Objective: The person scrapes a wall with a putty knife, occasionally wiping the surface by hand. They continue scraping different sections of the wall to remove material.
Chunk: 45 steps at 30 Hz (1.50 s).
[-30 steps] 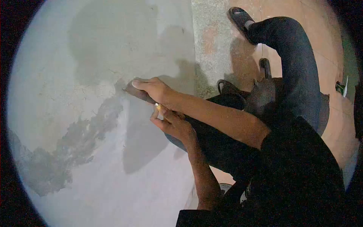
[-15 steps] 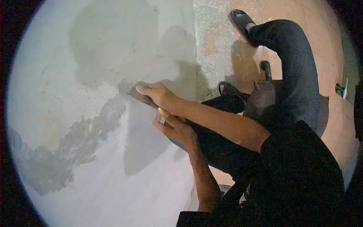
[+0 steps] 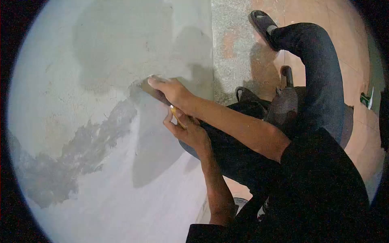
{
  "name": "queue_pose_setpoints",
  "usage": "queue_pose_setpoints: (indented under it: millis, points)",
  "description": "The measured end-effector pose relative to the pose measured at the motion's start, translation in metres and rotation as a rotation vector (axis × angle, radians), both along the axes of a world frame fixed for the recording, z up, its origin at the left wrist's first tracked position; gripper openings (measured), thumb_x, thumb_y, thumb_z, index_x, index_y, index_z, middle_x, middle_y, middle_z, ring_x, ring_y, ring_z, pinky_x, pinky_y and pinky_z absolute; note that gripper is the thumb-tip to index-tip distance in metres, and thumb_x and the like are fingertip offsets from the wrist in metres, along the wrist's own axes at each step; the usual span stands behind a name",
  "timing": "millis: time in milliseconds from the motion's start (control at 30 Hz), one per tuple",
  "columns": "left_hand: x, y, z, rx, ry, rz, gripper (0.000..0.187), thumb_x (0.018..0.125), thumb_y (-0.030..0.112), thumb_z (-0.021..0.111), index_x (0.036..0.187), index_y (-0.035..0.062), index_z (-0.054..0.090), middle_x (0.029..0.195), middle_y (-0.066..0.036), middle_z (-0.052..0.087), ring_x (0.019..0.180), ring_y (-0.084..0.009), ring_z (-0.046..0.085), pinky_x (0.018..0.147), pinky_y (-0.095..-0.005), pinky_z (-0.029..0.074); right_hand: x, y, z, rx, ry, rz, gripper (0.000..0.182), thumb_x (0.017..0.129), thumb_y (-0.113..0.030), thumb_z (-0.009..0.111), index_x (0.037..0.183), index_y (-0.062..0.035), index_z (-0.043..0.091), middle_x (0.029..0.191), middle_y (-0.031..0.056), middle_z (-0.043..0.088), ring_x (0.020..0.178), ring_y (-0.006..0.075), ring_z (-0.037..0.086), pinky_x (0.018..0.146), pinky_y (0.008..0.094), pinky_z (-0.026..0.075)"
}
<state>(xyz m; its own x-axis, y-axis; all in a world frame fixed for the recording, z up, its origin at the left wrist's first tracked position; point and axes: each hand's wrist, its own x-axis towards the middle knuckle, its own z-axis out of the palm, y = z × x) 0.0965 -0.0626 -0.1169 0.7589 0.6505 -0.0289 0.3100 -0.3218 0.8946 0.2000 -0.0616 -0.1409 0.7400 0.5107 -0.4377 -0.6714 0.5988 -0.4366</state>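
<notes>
A putty knife with a dark flat blade (image 3: 156,94) and a yellow handle lies against the pale wall (image 3: 109,170), at the top end of a darker grey smeared patch (image 3: 60,172). My right hand (image 3: 174,92) grips the blade, its thumb stretched along the far end; the other fingers are largely hidden behind. Below it, my left hand (image 3: 188,131) is closed round the yellow handle (image 3: 176,115), index finger and thumb near where handle meets blade. Both hands are close together in front of my bent left knee.
The wall meets a speckled strip of floor (image 3: 231,44), with orange-tan tiles (image 3: 356,44) further right. My sandalled foot (image 3: 263,26) rests at the top. A dark low object, hard to make out (image 3: 281,107), sits between my legs. A small green packet (image 3: 365,99) lies at the right.
My right hand and the blade have moved slightly up along the wall, with the blade's far end now higher. My left hand has shifted only a little, keeping its hold on the handle.
</notes>
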Motion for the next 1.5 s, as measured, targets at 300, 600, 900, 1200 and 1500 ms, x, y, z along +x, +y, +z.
queue_pose_setpoints:
  millis: [300,600,900,1200,1500]
  points:
    - [0.007,-0.002,-0.005,-0.051,0.003,-0.045,0.037,0.096,0.035,0.044,0.105,0.0001,0.040,0.072,-0.005,0.051,0.060,-0.0075,0.043,0.048,-0.0215,0.035,0.002,0.011,-0.016,0.019,-0.148,-0.086,0.049,0.087,-0.044,0.053,0.085,0.0037,0.062,0.072,0.0075,0.058,0.065,0.0148,0.052,0.061,0.0283,0.044]
    - [0.005,-0.001,-0.012,0.031,-0.058,0.041,0.037,0.096,0.037,0.044,0.108,0.0022,0.038,0.081,-0.009,0.052,0.069,-0.0111,0.050,0.053,-0.0236,0.042,0.005,0.014,-0.007,-0.023,-0.168,-0.078,0.046,0.086,-0.042,0.056,0.085,0.0033,0.065,0.072,0.0092,0.061,0.064,0.0163,0.055,0.062,0.0323,0.044]
    - [0.006,-0.011,-0.002,-0.062,-0.162,0.111,0.037,0.096,0.037,0.043,0.106,0.0020,0.037,0.079,-0.010,0.052,0.066,-0.0110,0.049,0.053,-0.0230,0.041,0.003,0.011,0.004,-0.206,-0.327,-0.085,0.047,0.088,-0.040,0.053,0.079,0.0051,0.062,0.065,0.0074,0.057,0.059,0.0143,0.052,0.053,0.0291,0.042]
    - [0.013,-0.017,0.009,-0.062,-0.150,0.018,0.042,0.095,0.041,0.043,0.109,0.0018,0.036,0.077,-0.006,0.050,0.064,-0.0084,0.046,0.053,-0.0210,0.038,0.015,0.003,0.022,-0.205,-0.219,-0.155,0.050,0.082,-0.043,0.060,0.071,0.0057,0.059,0.057,0.0080,0.053,0.054,0.0169,0.049,0.052,0.0346,0.042]
    - [0.005,-0.016,0.004,-0.055,-0.179,0.074,0.037,0.097,0.036,0.041,0.110,0.0018,0.035,0.079,-0.008,0.054,0.067,-0.0088,0.050,0.056,-0.0212,0.041,0.008,0.002,0.024,-0.222,-0.266,-0.208,0.047,0.085,-0.042,0.056,0.082,0.0042,0.063,0.067,0.0092,0.059,0.063,0.0157,0.053,0.062,0.0351,0.044]
